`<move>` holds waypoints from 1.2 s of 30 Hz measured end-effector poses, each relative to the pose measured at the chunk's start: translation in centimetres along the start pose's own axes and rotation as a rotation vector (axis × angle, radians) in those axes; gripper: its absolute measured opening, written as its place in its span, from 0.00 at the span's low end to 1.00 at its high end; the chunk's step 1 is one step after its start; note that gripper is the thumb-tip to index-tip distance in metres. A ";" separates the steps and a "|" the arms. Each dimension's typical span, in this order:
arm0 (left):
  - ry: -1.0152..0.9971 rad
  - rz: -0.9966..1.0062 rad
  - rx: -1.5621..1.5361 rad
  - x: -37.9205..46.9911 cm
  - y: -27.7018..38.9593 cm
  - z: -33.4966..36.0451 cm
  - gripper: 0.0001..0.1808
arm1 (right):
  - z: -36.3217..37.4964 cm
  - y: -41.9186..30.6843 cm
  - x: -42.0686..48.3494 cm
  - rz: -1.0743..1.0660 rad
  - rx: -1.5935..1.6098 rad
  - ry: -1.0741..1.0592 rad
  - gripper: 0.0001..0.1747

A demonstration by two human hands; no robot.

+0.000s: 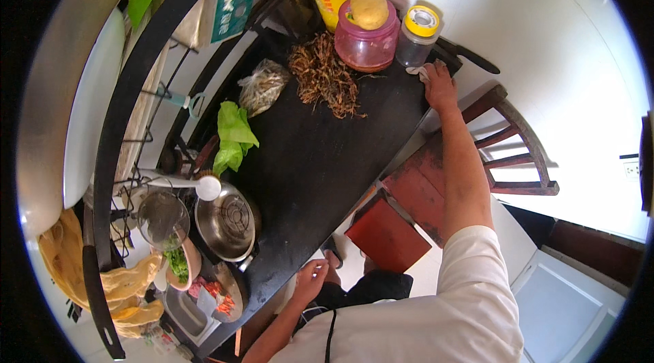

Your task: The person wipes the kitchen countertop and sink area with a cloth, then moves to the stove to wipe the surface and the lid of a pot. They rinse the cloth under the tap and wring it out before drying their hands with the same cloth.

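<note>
My right hand reaches out to the far right corner of the black countertop. Under its fingers is a crumpled white tissue or cloth, pressed on the surface just in front of a clear jar with a yellow lid. A roll of white tape sits on that lid. Beside it stands a pink translucent jar with a round tan object on its mouth. My left hand hangs by the counter's near edge, its fingers loosely curled and nothing visible in them.
Dried roots, a tied plastic bag and lettuce leaves lie along the back. To the left are a steel pot and a cutting board with chopped food. A knife handle juts past the corner, near a wooden chair.
</note>
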State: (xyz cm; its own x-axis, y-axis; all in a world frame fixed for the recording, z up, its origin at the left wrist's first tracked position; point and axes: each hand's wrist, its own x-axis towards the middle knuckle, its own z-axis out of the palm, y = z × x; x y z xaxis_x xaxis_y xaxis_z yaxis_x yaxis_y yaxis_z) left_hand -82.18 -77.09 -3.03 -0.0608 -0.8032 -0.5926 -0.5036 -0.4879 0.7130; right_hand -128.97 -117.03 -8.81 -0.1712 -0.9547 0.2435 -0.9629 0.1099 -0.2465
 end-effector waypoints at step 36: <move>0.234 0.058 -0.095 -5.5 -5.8 -4.6 0.11 | 6.6 -39.4 -6.8 -0.126 0.015 -0.402 0.39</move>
State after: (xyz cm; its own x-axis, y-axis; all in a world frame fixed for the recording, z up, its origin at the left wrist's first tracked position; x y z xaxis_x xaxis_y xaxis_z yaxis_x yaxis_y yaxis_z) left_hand -74.98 -71.41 -2.13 0.1196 -0.8825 -0.4548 -0.4209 -0.4600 0.7818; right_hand -88.51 -116.68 -6.97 0.0461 -0.9926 -0.1123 -0.9674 -0.0163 -0.2526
